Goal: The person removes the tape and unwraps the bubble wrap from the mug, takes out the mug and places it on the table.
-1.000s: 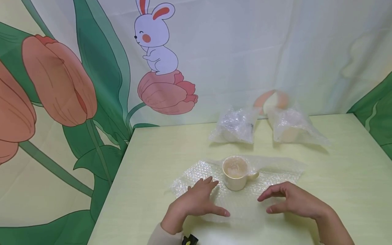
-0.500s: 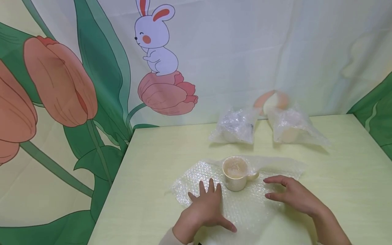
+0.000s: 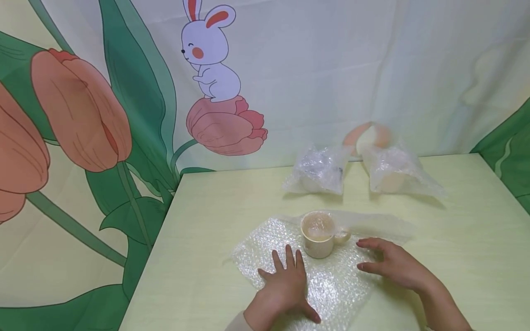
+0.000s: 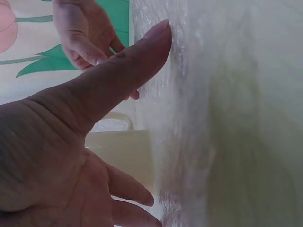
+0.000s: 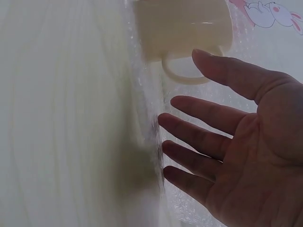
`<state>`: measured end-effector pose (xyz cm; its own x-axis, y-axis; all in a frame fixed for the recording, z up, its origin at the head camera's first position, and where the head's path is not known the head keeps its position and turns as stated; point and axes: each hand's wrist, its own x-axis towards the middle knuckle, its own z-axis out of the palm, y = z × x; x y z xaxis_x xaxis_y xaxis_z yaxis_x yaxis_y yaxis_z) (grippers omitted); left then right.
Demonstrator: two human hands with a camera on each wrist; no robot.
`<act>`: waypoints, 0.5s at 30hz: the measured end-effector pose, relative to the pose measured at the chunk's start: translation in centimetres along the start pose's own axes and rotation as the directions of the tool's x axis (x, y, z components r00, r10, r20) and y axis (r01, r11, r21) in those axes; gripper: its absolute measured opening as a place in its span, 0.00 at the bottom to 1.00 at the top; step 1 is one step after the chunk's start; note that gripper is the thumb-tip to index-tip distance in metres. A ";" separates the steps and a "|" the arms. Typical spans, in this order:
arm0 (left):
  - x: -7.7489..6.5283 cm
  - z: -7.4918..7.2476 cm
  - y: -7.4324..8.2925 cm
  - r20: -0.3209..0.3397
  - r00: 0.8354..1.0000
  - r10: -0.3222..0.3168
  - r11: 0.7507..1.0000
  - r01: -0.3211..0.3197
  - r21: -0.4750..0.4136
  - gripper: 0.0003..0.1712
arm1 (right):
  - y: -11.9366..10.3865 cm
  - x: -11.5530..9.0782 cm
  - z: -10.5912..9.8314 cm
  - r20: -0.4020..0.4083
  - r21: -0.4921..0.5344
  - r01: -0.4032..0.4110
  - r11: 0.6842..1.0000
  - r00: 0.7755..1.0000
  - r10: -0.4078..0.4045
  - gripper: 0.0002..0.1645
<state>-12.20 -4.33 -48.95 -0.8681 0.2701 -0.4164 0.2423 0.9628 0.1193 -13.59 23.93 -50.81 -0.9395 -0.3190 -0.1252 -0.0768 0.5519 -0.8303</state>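
A cream mug (image 3: 318, 246) stands upright on a spread sheet of bubble wrap (image 3: 335, 285), its handle pointing right. In the head view my left hand (image 3: 285, 285) lies over the near left part of the wrap with its fingers spread, the fingertips just short of the mug. My right hand (image 3: 393, 262) is at the right edge of the wrap, beside the mug's handle, thumb and fingers apart. The right wrist view shows straight fingers (image 5: 199, 137) with their tips at the wrap and the mug (image 5: 184, 28) beyond. Neither hand holds anything.
Two bundles in bubble wrap, a left one (image 3: 316, 172) and a right one (image 3: 395, 174), sit at the back of the pale table (image 3: 207, 207). Behind it hangs a cloth backdrop (image 3: 310, 69) printed with tulips and a rabbit.
My left hand has moved nearer and slightly right, its fingers spread over the wrap. The wrap's near part has spread out toward me. My right hand has shifted slightly toward the mug's handle.
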 end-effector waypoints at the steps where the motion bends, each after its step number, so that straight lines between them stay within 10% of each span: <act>1: 0.0 0.1 0.0 0.001 1.000 0.004 1.000 -0.004 0.004 0.89 | 0.0 0.0 0.0 0.000 -0.005 0.000 1.000 1.000 0.000 0.38; 15: 0.5 -0.7 -1.1 0.051 0.997 0.050 0.997 -0.054 0.060 0.89 | -0.7 -0.4 0.4 0.014 -0.100 -0.028 0.995 0.999 0.030 0.36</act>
<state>-13.23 -5.23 -48.69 -0.8316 0.3182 -0.4553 0.3139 0.9454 0.0874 -13.05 23.39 -50.38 -0.9365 -0.3134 -0.1574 -0.0832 0.6346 -0.7683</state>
